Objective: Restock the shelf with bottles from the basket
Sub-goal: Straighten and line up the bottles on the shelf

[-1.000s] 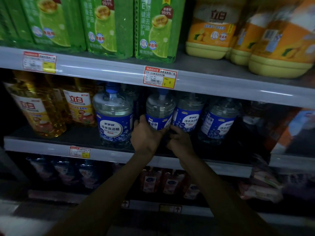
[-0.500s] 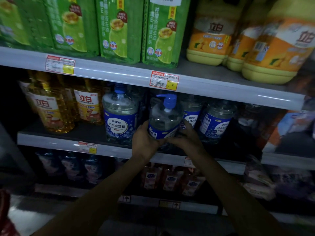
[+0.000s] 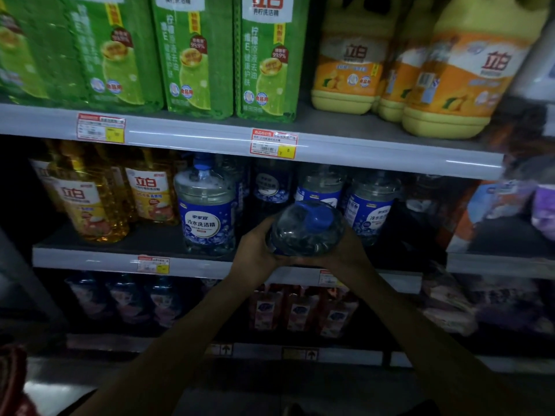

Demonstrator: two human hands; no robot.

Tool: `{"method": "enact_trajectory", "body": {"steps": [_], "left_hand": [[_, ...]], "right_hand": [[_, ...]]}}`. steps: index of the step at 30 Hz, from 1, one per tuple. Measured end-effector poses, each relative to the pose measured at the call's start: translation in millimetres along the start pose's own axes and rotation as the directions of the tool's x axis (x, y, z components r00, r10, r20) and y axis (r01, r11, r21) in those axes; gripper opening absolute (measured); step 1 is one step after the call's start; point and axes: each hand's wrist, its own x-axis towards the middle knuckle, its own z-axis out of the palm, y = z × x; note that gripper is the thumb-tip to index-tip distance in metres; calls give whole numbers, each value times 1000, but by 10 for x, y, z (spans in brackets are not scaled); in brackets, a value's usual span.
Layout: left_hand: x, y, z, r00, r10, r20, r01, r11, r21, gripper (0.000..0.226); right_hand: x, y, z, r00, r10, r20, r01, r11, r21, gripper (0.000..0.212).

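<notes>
A clear bottle with a blue pump cap (image 3: pixel 306 228) is tipped toward me, just in front of the middle shelf (image 3: pixel 90 261). My left hand (image 3: pixel 258 246) grips its left side and my right hand (image 3: pixel 345 250) grips its right side. Behind it on the shelf stand matching clear bottles with blue labels: one to the left (image 3: pixel 205 210), two to the right (image 3: pixel 371 205), and one deeper in the dark gap (image 3: pixel 270 187). A red basket edge (image 3: pixel 12 382) shows at the bottom left corner.
Amber detergent bottles (image 3: pixel 87 202) fill the middle shelf's left end. The top shelf (image 3: pixel 210 138) carries green packs (image 3: pixel 195 55) and yellow-orange jugs (image 3: pixel 450 70). Dim bottles (image 3: pixel 300 310) line the lowest shelf. Pouches (image 3: pixel 495 217) sit on the right-hand unit.
The bottle has come off the shelf toward me and tipped, so its blue cap now faces the camera. Both hands stayed on it. The view moved closer and slightly left.
</notes>
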Motion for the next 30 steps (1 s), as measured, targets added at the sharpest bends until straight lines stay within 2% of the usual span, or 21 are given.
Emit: {"method": "enact_trajectory", "body": {"steps": [1, 3, 4, 7, 11, 16, 20, 22, 25, 28, 30], "left_hand": [[3, 51, 0, 1000, -11, 1, 11, 997, -82, 80], [27, 97, -20, 999, 10, 34, -6, 994, -113, 90], [40, 110, -26, 997, 36, 63, -32, 997, -72, 92], [26, 188, -36, 992, 4, 126, 6, 997, -76, 89], [-66, 221, -48, 967, -53, 249, 80, 992, -101, 77], [-236, 292, -35, 917, -142, 372, 185, 980, -80, 76], [-251, 276, -49, 849, -208, 487, 297, 948, -112, 57], [-186, 184, -61, 887, -218, 407, 309, 936, -171, 42], [-6, -16, -37, 964, -234, 128, 249, 962, -115, 36], [198, -214, -2, 960, -256, -112, 260, 965, 25, 32], [337, -332, 25, 952, -246, -183, 270, 955, 123, 35]], "right_hand": [[-35, -39, -22, 999, -35, -15, 34, 998, -44, 90], [-56, -83, -77, 995, -94, -42, 91, 994, -53, 95], [-77, -105, -107, 991, -131, -38, 128, 990, -66, 96], [-176, -186, -193, 984, -175, -14, 174, 983, -60, 98], [-338, -207, -240, 994, -106, 12, 106, 994, 6, 95], [-520, -155, -327, 992, 29, 124, -44, 992, 118, 73], [-611, -103, -294, 993, 62, 98, -78, 983, 168, 66], [-617, -96, -279, 994, 72, 86, -86, 981, 171, 62], [-593, -98, -290, 998, 58, 35, -63, 986, 153, 59], [-529, -53, -302, 997, 80, -20, -78, 991, 110, 61], [-486, -31, -295, 996, 85, -41, -81, 993, 82, 63]]}}
